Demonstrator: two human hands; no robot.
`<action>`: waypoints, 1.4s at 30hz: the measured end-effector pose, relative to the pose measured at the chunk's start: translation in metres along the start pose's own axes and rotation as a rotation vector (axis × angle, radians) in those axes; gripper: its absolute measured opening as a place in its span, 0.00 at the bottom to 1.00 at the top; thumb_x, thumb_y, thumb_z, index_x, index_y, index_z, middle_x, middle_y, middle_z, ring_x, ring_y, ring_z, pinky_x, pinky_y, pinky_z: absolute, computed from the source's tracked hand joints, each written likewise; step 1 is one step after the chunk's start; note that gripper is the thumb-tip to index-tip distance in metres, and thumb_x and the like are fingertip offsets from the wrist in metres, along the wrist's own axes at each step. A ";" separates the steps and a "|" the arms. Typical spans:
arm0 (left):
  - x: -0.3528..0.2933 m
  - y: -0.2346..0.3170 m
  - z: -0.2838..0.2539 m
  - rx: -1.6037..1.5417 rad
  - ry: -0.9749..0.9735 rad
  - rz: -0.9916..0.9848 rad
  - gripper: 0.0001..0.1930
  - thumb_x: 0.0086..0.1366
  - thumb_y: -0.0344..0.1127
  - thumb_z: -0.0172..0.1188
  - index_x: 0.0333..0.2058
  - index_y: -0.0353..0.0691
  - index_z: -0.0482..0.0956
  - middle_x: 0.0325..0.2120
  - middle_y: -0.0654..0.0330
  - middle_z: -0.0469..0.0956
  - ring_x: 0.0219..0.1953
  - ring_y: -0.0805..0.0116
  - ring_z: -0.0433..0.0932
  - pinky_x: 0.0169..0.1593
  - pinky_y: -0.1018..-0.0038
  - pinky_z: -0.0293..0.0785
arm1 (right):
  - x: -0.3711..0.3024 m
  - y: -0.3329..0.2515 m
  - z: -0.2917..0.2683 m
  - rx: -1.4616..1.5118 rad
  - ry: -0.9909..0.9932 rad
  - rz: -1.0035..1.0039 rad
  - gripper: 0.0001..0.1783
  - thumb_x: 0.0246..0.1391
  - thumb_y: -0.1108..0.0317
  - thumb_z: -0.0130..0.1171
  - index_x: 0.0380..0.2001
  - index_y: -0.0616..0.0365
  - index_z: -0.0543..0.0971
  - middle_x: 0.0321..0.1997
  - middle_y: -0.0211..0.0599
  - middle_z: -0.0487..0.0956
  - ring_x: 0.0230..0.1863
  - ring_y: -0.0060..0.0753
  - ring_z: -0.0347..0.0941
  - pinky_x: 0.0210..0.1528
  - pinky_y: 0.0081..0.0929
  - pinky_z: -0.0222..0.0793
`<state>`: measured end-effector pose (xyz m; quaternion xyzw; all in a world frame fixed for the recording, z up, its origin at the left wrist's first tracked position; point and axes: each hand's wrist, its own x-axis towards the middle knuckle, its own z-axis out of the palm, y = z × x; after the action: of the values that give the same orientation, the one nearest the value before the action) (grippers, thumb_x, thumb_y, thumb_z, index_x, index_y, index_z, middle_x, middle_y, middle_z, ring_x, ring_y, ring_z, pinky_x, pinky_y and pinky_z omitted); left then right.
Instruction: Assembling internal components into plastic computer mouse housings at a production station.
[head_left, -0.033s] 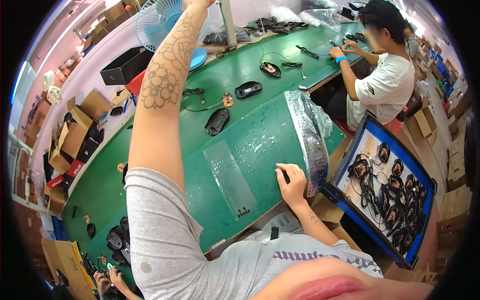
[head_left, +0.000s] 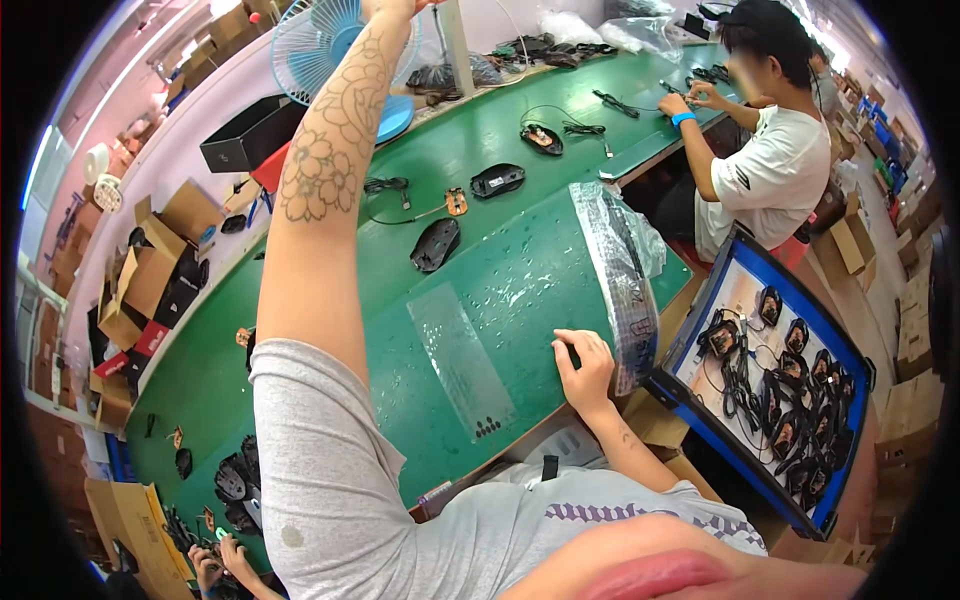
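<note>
Barely anything has moved since the earlier frame: the raised left hand (head_left: 393, 8) has dipped very slightly at the top of the view. From left to right: black shells (head_left: 238, 482) lie near the left end of the green worktop (head_left: 535, 335). A blue fan (head_left: 315, 55) stands by the far edge, with the left hand near it; that hand is cut off, so I cannot tell whether its fingers grasp anything. Mid-worktop are a black shell (head_left: 436, 245) and a small board (head_left: 456, 202). A clear strip (head_left: 455, 350) reaches toward the near edge. There the right hand (head_left: 585, 362) rests, fingers loosely bent, nothing visible in them, just beside silvery wrap (head_left: 632, 335) along the right edge. Past that edge, a blue-rimmed tray (head_left: 740, 465) holds cabled parts (head_left: 788, 365).
</note>
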<state>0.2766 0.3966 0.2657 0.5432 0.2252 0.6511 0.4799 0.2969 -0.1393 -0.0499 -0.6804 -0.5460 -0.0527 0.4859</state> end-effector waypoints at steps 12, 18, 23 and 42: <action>-0.109 -0.230 -0.066 0.376 0.024 -0.483 0.07 0.59 0.34 0.63 0.29 0.35 0.82 0.19 0.58 0.80 0.15 0.71 0.73 0.17 0.80 0.68 | 0.002 0.001 0.001 -0.016 0.024 0.043 0.10 0.47 0.74 0.62 0.36 0.54 0.81 0.34 0.29 0.81 0.36 0.34 0.76 0.41 0.29 0.69; -0.131 -0.302 -0.088 0.571 0.062 -0.553 0.06 0.55 0.35 0.65 0.27 0.38 0.84 0.19 0.59 0.79 0.16 0.70 0.71 0.20 0.77 0.68 | 0.002 0.004 0.004 0.004 0.029 0.035 0.10 0.46 0.75 0.62 0.35 0.54 0.81 0.33 0.29 0.81 0.35 0.34 0.76 0.41 0.28 0.69; -0.145 -0.354 -0.081 0.717 0.040 -0.506 0.08 0.53 0.33 0.66 0.31 0.37 0.84 0.23 0.57 0.81 0.21 0.67 0.75 0.26 0.75 0.72 | 0.003 0.006 0.001 0.000 0.039 0.048 0.11 0.45 0.76 0.61 0.35 0.54 0.81 0.33 0.29 0.81 0.35 0.33 0.76 0.40 0.28 0.68; -0.192 -0.206 -0.048 0.639 -0.274 -0.279 0.28 0.57 0.34 0.59 0.58 0.31 0.73 0.28 0.54 0.83 0.33 0.70 0.82 0.35 0.76 0.77 | -0.002 0.004 0.009 -0.019 0.103 0.051 0.10 0.45 0.75 0.61 0.34 0.52 0.81 0.32 0.29 0.81 0.35 0.34 0.75 0.39 0.27 0.68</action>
<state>0.3007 0.3312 -0.0113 0.7118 0.4225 0.3975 0.3960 0.2948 -0.1345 -0.0581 -0.6951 -0.5021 -0.0803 0.5083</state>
